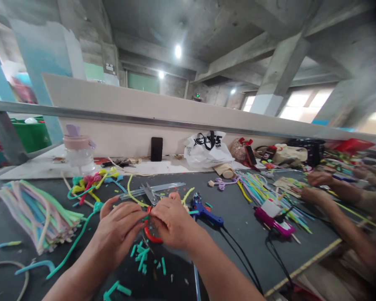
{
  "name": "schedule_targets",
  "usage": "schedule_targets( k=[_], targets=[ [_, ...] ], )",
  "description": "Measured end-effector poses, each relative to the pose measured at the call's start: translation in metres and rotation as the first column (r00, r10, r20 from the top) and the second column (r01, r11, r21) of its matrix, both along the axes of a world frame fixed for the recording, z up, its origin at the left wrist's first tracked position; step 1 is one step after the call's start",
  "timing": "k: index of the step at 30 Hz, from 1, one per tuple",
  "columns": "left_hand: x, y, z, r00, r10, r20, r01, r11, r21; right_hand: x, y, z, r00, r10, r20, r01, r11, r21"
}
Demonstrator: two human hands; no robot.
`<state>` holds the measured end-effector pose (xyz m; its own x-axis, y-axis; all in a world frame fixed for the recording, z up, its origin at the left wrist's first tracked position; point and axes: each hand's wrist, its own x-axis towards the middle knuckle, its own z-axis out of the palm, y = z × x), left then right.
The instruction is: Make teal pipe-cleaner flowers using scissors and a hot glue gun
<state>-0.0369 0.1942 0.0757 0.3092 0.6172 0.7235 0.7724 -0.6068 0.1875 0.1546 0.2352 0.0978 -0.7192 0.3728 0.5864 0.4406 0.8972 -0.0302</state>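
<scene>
My left hand (120, 228) and my right hand (172, 219) meet at the middle of the dark table, fingertips pinched close together. A small bit of green shows between them; the fingers hide most of what they hold. Red-handled scissors (153, 239) lie beneath the hands, blades pointing away. A green fuzzy stem (78, 239) with a knotted end lies beside my left hand. Cut green pieces (141, 256) are scattered on the table below the hands. To the right of my right hand rests a blue glue gun (208, 215).
A bundle of pastel stems (39, 213) lies at left, near a clear bottle (79, 154). A phone (156, 149) and a white bag (208, 150) stand at the back. A magenta glue gun (275, 221) lies at right, near another person's hands (316, 194). Black cords cross the table.
</scene>
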Motion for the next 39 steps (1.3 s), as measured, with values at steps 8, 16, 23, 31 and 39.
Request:
schedule_targets(
  k=[8,16,23,31,39],
  targets=[
    [0.006,0.002,0.001,0.947,-0.028,0.319,0.118,0.957,-0.267,0.005,0.009,0.001,0.995,0.075,-0.072,-0.079,0.995,-0.055],
    [0.015,-0.007,0.003,0.41,0.214,0.887,0.615,0.653,-0.442,0.005,0.014,-0.006,0.966,0.009,-0.259,-0.007,1.0,0.009],
    [0.024,-0.006,0.004,0.147,0.242,0.959,0.507,0.814,-0.283,-0.015,-0.002,-0.014,0.992,-0.075,-0.105,0.067,0.994,-0.083],
    [0.034,-0.009,0.004,0.112,0.195,0.974,0.587,0.779,-0.223,-0.027,-0.004,-0.027,0.961,-0.1,-0.26,0.045,0.977,-0.211],
    [0.018,-0.001,-0.001,0.693,0.121,0.711,0.061,0.972,-0.226,-0.034,-0.009,-0.026,0.987,-0.078,-0.143,0.027,0.943,-0.332]
  ],
)
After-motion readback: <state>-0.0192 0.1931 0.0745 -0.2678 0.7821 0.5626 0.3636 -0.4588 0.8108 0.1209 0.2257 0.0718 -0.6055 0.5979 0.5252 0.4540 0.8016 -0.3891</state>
